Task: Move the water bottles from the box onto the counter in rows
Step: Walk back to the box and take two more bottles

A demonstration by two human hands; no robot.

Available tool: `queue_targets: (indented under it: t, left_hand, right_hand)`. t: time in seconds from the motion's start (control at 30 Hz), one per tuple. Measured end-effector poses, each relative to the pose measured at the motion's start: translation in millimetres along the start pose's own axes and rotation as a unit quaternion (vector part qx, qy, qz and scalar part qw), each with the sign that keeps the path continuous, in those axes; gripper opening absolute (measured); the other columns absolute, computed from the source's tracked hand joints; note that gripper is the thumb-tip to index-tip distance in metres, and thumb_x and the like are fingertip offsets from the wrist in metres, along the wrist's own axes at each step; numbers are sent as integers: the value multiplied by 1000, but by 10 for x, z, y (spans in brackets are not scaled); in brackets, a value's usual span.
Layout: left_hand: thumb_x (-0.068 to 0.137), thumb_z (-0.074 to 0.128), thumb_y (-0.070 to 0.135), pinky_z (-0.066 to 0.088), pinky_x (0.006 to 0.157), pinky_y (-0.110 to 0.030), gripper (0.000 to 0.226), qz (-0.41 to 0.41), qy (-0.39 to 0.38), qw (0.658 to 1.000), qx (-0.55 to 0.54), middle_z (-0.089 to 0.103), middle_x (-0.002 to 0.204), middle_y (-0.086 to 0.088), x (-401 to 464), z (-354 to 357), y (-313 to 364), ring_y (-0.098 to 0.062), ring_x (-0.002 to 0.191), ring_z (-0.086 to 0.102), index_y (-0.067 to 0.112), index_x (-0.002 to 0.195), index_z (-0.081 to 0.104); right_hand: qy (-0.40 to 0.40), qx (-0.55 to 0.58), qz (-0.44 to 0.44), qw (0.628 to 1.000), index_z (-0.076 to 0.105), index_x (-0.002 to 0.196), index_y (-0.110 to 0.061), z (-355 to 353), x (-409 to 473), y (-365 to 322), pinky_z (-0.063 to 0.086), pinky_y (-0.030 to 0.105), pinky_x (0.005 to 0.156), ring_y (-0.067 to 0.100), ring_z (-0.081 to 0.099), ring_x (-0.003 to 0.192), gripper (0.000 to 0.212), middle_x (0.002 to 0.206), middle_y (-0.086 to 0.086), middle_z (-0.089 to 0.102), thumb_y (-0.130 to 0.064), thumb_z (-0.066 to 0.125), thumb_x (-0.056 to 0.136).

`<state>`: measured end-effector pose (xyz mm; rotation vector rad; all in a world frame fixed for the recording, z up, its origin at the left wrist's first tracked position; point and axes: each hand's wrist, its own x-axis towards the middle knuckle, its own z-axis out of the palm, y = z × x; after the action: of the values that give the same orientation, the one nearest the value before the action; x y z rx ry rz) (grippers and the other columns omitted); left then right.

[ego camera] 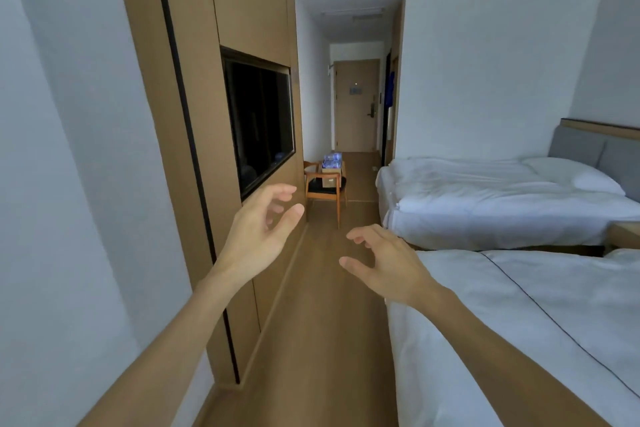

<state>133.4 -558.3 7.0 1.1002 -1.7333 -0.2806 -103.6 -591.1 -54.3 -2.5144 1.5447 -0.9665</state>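
Observation:
Far down the room a cardboard box (330,175) rests on a wooden chair (325,191), with blue-wrapped water bottles (333,160) showing at its top. My left hand (263,229) is raised in front of me, fingers spread and curled, holding nothing. My right hand (384,260) hovers beside it, palm down, fingers apart and empty. Both hands are well short of the box. No counter can be made out from here.
A wooden wall unit (207,114) with a dark screen (259,121) lines the left. Two white beds (502,191) (536,322) fill the right. A strip of wooden floor (329,322) runs between them toward the door (356,104).

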Motion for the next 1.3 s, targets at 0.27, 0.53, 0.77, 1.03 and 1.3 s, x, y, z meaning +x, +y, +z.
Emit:
queue_targets:
  t: [0.27,0.53,0.77,1.03,1.3]
  left_hand:
    - [93,56,42,41,83,-16,27,8,-5,1000,-16,58,114,25,1667,812,-1255,5,105,55,41,120,55]
    - [94,56,39,40,79,-11,24,20,-26,999,-30,59,111,25,3390,1576,-2190,5,102,56,36,118,56]
    - [94,58,34,39,77,-2,25,30,-32,998,-33,60,112,19,4592,2359,-2954,4,102,56,33,118,58]
    - [94,58,32,42,81,-5,24,18,-17,1000,-14,61,111,16,6062,3352,-3660,5,101,56,30,118,58]
    - [94,56,40,42,84,-16,25,-1,-14,1000,14,59,113,20,7297,4054,-4485,5,105,54,38,119,56]
  right_hand:
    - [2,-14,24,1000,48,127,-35,585,1594,1135,46,31,90,5,49,108,48,120,-16,52,-62,52,87]
    - [20,-18,68,997,50,124,-34,926,3053,2266,42,27,88,4,47,103,45,119,-16,52,-61,52,87]
    - [25,-23,84,996,50,125,-34,1241,4203,3394,40,26,91,7,48,110,45,123,-14,54,-60,53,88]
    - [23,-7,57,998,51,125,-30,1499,5726,4798,44,32,94,9,50,114,46,122,-13,55,-57,54,88]
    - [7,9,38,999,48,124,-35,1888,7031,5951,47,39,94,9,50,114,51,122,-15,53,-67,44,85]
